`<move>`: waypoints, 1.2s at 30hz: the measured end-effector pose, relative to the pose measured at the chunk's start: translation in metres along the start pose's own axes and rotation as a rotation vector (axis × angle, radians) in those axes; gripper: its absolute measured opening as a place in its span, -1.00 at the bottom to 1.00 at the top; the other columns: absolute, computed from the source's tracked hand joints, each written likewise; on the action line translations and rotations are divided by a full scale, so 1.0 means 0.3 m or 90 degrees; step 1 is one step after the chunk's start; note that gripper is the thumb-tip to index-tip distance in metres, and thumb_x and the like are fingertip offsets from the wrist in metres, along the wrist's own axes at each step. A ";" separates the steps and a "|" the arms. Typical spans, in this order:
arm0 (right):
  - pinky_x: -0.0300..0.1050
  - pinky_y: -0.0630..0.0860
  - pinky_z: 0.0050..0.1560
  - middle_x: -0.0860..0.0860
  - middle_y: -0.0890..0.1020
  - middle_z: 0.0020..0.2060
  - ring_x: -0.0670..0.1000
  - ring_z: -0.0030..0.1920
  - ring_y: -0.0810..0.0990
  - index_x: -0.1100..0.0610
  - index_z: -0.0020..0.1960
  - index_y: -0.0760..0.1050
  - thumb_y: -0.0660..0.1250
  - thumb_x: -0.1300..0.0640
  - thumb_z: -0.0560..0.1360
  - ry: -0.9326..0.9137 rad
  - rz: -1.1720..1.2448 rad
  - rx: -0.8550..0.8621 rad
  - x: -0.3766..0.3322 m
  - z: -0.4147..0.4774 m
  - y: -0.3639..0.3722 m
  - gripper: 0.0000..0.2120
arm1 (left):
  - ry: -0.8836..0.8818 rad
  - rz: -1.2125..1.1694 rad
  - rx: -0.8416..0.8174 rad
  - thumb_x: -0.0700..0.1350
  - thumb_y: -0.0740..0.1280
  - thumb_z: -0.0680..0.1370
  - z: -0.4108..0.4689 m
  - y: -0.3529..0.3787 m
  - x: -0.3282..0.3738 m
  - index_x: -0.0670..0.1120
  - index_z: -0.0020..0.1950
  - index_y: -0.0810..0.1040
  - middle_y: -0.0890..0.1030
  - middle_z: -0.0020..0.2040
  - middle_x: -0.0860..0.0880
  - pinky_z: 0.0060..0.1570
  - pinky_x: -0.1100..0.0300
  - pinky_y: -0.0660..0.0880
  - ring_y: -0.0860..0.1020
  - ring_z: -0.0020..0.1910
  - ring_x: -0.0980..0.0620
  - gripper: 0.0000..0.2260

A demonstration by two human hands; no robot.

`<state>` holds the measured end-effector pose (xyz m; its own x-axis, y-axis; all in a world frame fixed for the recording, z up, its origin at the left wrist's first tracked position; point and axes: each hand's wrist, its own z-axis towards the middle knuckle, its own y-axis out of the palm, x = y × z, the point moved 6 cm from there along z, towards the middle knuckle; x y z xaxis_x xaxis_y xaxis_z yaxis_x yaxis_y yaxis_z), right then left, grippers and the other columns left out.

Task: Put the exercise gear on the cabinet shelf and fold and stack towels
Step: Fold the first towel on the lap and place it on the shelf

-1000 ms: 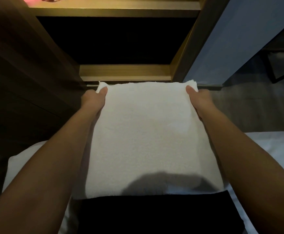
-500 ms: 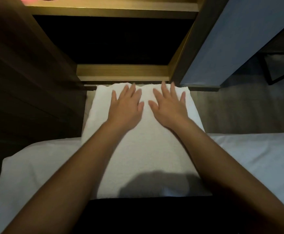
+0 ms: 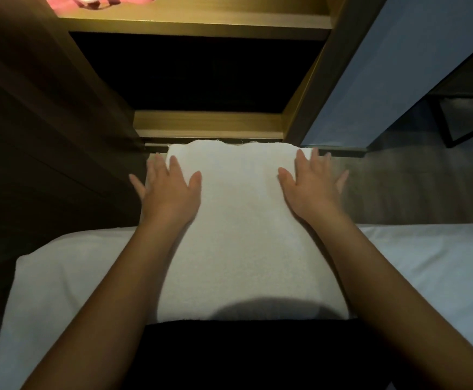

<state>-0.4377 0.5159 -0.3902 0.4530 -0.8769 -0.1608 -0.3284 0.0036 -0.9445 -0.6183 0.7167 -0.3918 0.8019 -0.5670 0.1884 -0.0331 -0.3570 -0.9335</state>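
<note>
Pressing flat-fingered, gripping nothing, left hand and right hand rest on the folded white towel. Uneven pushing may skew its fold.

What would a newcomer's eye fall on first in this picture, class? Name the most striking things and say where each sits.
The folded white towel at the centre, lying on the white bed, stands out brightest in the dim room. The left hand and right hand rest flat on its far end, one at each side, fingers spread. Above, a lit wooden cabinet shelf carries a pink item at the top left.
</note>
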 end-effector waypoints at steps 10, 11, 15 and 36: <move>0.23 -0.22 0.50 -0.10 -0.23 0.56 0.08 0.55 -0.27 -0.20 0.55 -0.23 -0.28 -0.40 0.50 -0.167 -0.046 -0.046 -0.014 -0.217 0.090 -0.33 | 0.159 -0.045 -0.032 0.39 -0.23 0.47 -0.225 0.081 -0.003 0.21 0.56 -0.15 -0.23 0.58 0.11 0.46 -0.08 -0.21 -0.25 0.55 0.03 -0.33; 0.22 -0.19 0.50 -0.10 -0.22 0.56 0.08 0.56 -0.25 -0.20 0.55 -0.25 -0.29 -0.41 0.49 -0.155 -0.033 -0.047 0.009 -0.221 0.088 -0.32 | 0.146 -0.069 -0.039 0.40 -0.22 0.47 -0.231 0.084 -0.025 0.22 0.56 -0.16 -0.24 0.58 0.12 0.46 -0.09 -0.19 -0.25 0.55 0.03 -0.32; 0.23 0.02 0.48 -0.10 -0.21 0.57 0.08 0.57 -0.16 -0.21 0.54 -0.28 -0.25 -0.46 0.44 -0.089 0.079 -0.097 0.117 -0.270 0.086 -0.27 | 0.046 -0.228 -0.096 0.41 -0.14 0.46 -0.276 0.103 -0.131 0.25 0.55 -0.16 -0.20 0.58 0.18 0.45 -0.19 0.07 -0.11 0.57 0.01 -0.32; 0.25 -0.18 0.47 0.02 -0.08 0.58 0.13 0.56 -0.17 -0.01 0.58 -0.05 -0.16 -0.32 0.54 -0.263 -0.025 -0.033 -0.037 -0.269 -0.034 -0.30 | 0.224 -0.057 0.063 0.15 0.02 0.58 -0.251 -0.077 0.017 -0.06 0.54 0.16 0.16 0.56 -0.09 0.44 -0.09 0.14 0.13 0.52 -0.09 -0.44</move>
<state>-0.5062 0.4869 -0.3558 0.7566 -0.6097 -0.2364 -0.3413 -0.0598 -0.9381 -0.6585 0.6662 -0.3463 0.5444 -0.7633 0.3478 0.0989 -0.3534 -0.9302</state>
